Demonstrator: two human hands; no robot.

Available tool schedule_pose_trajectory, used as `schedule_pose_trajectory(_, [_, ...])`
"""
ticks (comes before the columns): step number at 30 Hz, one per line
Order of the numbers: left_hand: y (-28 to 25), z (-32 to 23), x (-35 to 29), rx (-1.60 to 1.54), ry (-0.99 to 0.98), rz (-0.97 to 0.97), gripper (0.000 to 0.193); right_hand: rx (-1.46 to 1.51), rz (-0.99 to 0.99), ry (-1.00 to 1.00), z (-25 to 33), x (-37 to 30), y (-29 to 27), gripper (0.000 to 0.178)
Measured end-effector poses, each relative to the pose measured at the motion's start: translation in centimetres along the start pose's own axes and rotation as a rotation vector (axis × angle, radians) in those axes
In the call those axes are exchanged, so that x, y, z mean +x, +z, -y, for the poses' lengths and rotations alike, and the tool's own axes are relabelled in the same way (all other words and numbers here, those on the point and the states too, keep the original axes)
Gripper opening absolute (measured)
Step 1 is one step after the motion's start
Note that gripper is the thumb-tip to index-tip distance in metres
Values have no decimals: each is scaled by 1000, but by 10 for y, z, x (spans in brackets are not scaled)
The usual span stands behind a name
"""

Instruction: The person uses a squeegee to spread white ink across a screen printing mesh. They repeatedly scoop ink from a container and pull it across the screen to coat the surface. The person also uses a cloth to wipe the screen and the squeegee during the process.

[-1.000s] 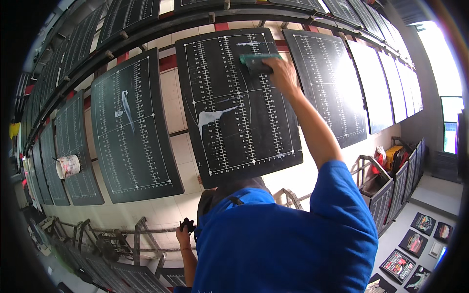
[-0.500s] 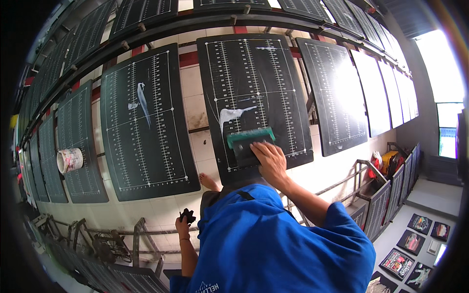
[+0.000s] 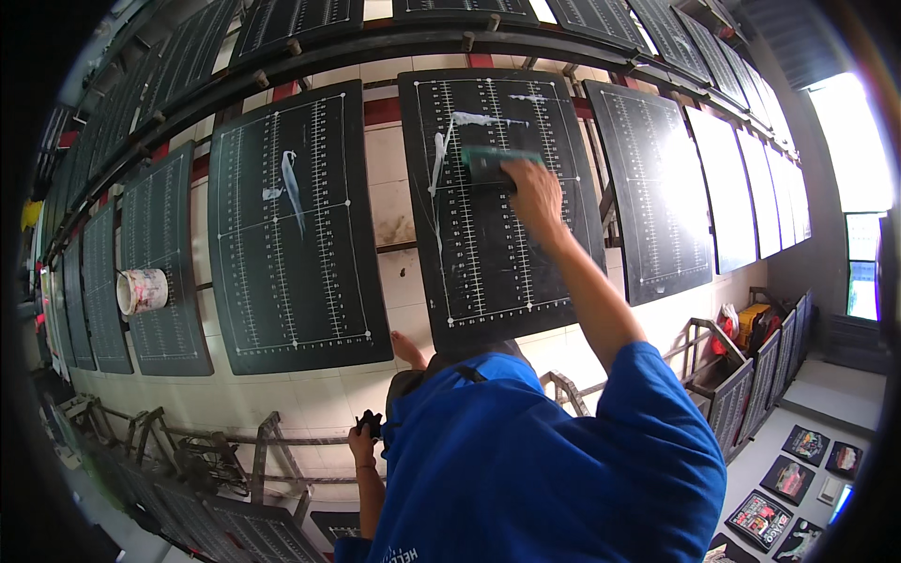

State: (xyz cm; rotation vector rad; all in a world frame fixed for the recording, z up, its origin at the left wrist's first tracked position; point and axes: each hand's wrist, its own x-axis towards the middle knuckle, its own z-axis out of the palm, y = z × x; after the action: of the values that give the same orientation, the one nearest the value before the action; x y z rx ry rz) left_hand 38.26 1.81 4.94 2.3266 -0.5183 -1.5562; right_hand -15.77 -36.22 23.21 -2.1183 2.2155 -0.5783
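My right hand (image 3: pixel 537 199) is closed around a squeegee (image 3: pixel 486 174) with a dark body and a green edge, held against the dark ruled board (image 3: pixel 554 272) in front of me. Beyond the squeegee lies a streak of white paste (image 3: pixel 474 119); a thinner white streak (image 3: pixel 437 164) runs down the board's left side. Low on my left, my left hand (image 3: pixel 360 448) is closed on a small black object (image 3: pixel 369 425) with a lobed outline, whose kind I cannot make out.
Another ruled board (image 3: pixel 291 300) with white smears lies to the left. A paint-stained white bucket (image 3: pixel 143 291) stands on a board farther left. Bright glare covers boards at right. Metal rails (image 3: pixel 272 460) run behind me, and a dark beam (image 3: pixel 394 52) crosses beyond the boards.
My right hand has pushed the squeegee away from me, from the board's near part to beyond its middle. The white paste has moved toward the far end, leaving a streak on the left.
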Motion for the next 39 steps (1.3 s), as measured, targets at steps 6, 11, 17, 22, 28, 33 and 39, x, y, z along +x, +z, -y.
schedule_pose_trajectory(6, [12,13,23,-49,41,55,25,9,266,-40,76,-180,-46,69])
schedule_pose_trajectory(11, [14,3,25,-54,27,45,27,16,284,-98,125,-215,-42,57])
schedule_pose_trajectory(17, [-8,0,5,-104,19,-11,27,-72,117,-122,100,-64,18,58])
schedule_pose_trajectory(22, [-23,13,1,-71,8,-24,28,-53,36,-120,66,71,41,46])
schedule_pose_trajectory(28, [-21,23,0,-54,1,-44,27,2,113,-123,69,-12,11,59])
schedule_pose_trajectory(33, [-10,35,22,-109,20,-1,27,-65,290,10,75,-167,-54,71])
schedule_pose_trajectory(39, [-15,18,51,21,50,78,27,-72,341,35,99,-258,-65,63])
